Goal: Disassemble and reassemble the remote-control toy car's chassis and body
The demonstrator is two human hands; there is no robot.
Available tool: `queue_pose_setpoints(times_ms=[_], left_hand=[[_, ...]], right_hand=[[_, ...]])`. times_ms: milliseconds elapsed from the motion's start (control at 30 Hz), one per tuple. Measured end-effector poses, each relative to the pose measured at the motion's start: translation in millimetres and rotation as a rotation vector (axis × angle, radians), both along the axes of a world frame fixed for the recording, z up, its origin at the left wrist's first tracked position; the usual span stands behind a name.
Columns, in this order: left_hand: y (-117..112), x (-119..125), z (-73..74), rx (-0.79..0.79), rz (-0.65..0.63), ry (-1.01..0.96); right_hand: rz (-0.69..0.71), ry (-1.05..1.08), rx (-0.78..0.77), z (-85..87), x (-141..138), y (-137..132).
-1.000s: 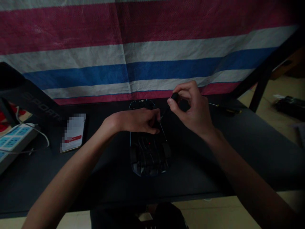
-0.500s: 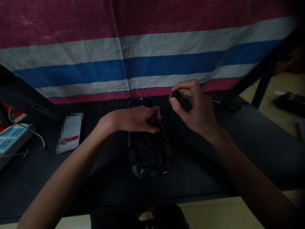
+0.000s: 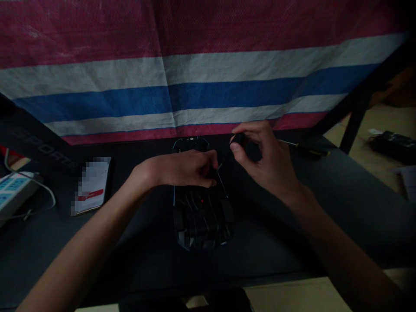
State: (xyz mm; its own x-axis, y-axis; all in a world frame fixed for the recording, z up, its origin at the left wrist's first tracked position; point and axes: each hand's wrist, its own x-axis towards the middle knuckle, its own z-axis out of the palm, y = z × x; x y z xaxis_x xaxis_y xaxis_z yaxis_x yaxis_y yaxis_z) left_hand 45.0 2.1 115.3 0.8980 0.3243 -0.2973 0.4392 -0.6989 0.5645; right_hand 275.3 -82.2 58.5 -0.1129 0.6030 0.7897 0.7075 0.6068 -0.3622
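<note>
A dark toy car (image 3: 203, 219) lies upside down on the black table, its wheels and underside facing up. My left hand (image 3: 195, 168) lies across the middle of the car with its fingers curled, gripping it. My right hand (image 3: 264, 158) pinches the dark handle of a screwdriver (image 3: 238, 139) between thumb and fingers. The shaft slants down and left toward the car, beside my left fingertips. Its tip is too dark to make out.
Another screwdriver (image 3: 308, 150) lies at the right on the table (image 3: 354, 208). To the left are a phone-like flat item (image 3: 92, 186), a white power strip (image 3: 16, 190) with a cable, and a dark post marked SPORT (image 3: 39, 143). A striped sheet (image 3: 208, 95) hangs behind.
The view has shifted slightly, so the table and car sit a little lower in the picture. Both hands keep nearly the same places, and the screwdriver stays in my right fingers.
</note>
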Motion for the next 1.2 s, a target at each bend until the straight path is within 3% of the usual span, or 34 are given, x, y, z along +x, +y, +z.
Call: queue_pose_setpoints(times_ms=[233, 433, 700, 900, 1100, 1200], left_hand=[[-2.6, 1.9, -0.9, 0.015, 0.010, -0.023], [-1.1, -0.6, -3.0, 0.008, 0.001, -0.031], [-4.8, -1.8, -2.0, 0.009, 0.024, -0.058], [-7.8, -1.8, -1.4, 0.020, 0.039, -0.042], [-6.2, -1.7, 0.0, -0.003, 0.033, -0.049], [-5.2, -1.0, 0.8, -0.008, 0.020, -0.048]], right_hand=[[0.001, -0.014, 0.000, 2.3, -8.8, -5.5], [-0.150, 0.009, 0.018, -2.8, -23.4, -6.0], [0.009, -0.047, -0.013, 2.3, -24.2, -8.4], [-0.086, -0.058, -0.010, 4.9, -24.3, -10.8], [-0.018, -0.113, 0.019, 4.7, -17.3, -6.2], [-0.071, -0.121, 0.034, 6.5, -16.9, -8.0]])
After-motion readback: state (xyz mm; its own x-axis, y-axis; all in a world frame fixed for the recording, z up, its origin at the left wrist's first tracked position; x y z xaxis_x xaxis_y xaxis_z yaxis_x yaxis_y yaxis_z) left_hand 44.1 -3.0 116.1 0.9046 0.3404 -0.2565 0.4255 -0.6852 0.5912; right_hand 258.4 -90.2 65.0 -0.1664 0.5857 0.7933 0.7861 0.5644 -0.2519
